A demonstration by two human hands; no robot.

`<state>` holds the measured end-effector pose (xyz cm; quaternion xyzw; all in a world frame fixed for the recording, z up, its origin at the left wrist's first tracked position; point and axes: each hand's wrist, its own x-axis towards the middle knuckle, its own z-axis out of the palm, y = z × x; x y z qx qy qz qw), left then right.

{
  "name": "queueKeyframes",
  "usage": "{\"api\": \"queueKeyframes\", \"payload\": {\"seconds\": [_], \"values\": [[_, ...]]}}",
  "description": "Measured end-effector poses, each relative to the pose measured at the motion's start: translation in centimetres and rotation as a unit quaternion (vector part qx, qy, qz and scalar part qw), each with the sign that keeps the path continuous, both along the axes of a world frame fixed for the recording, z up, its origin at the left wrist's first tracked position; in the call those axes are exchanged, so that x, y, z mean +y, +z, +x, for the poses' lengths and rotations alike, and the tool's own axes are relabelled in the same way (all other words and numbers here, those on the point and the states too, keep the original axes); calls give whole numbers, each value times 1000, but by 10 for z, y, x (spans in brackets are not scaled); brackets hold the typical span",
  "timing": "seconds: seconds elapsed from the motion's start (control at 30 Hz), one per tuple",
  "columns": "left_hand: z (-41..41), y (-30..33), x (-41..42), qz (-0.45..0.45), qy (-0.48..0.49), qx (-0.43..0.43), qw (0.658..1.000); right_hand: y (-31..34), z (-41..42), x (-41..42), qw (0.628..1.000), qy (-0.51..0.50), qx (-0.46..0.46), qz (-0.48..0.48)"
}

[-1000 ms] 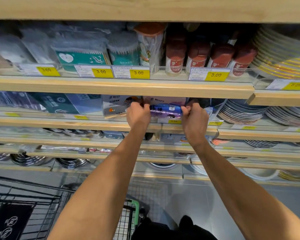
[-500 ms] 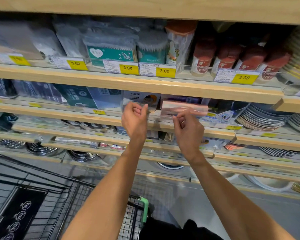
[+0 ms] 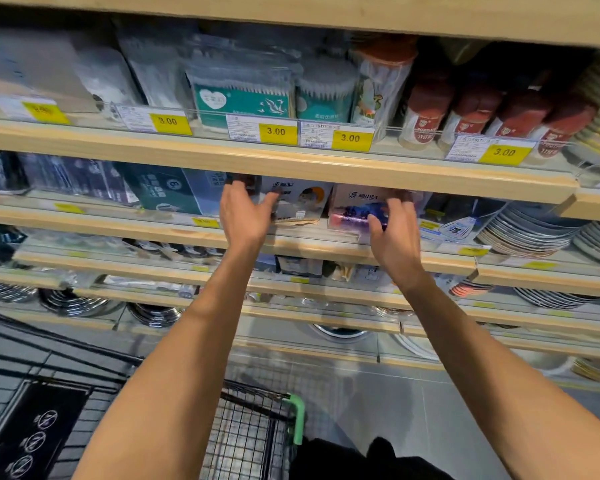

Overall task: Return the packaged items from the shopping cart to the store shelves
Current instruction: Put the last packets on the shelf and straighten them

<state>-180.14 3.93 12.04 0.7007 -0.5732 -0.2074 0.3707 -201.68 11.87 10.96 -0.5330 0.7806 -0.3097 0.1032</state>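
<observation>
A purple and blue packaged item (image 3: 352, 213) lies on the second wooden shelf (image 3: 174, 233), under a white box with a logo. My right hand (image 3: 395, 237) is at the package's right end, fingers spread upward and thumb against its front. My left hand (image 3: 245, 216) is open with fingers apart, its fingertips touching the left side of a white package with an orange picture (image 3: 300, 202). The black wire shopping cart (image 3: 250, 434) with a green handle (image 3: 297, 419) stands below my arms; no item shows in the visible part.
The top shelf holds cotton-swab packs (image 3: 243, 98) and red-capped jars (image 3: 426, 109) behind yellow 3.00 price tags (image 3: 276, 131). Stacked plates (image 3: 530, 233) sit to the right. Lower shelves carry metal bowls (image 3: 73, 301). Grey floor tiles (image 3: 378, 393) lie beyond the cart.
Both hands had let go of the purple package and pulled back with curled fingers; now they reach into the shelf again with fingers spread. The view shifted slightly left.
</observation>
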Motion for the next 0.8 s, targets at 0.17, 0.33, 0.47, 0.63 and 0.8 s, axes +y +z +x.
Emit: {"api": "queueKeyframes", "payload": {"seconds": [0.17, 0.33, 0.47, 0.63, 0.8], "values": [[8, -1, -6, 0, -26, -25, 999, 3, 4, 1, 1000, 2, -6, 25], [14, -5, -9, -6, -33, -15, 999, -11, 6, 9, 1000, 16, 2, -4], [13, -16, -21, 15, -47, -8, 999, -16, 2, 14, 999, 24, 10, -21], [5, -29, -21, 38, -32, -19, 999, -11, -8, 17, 999, 30, 21, -14], [9, -40, -18, 37, -58, 66, 995, -6, -14, 20, 999, 31, 12, -27]]}}
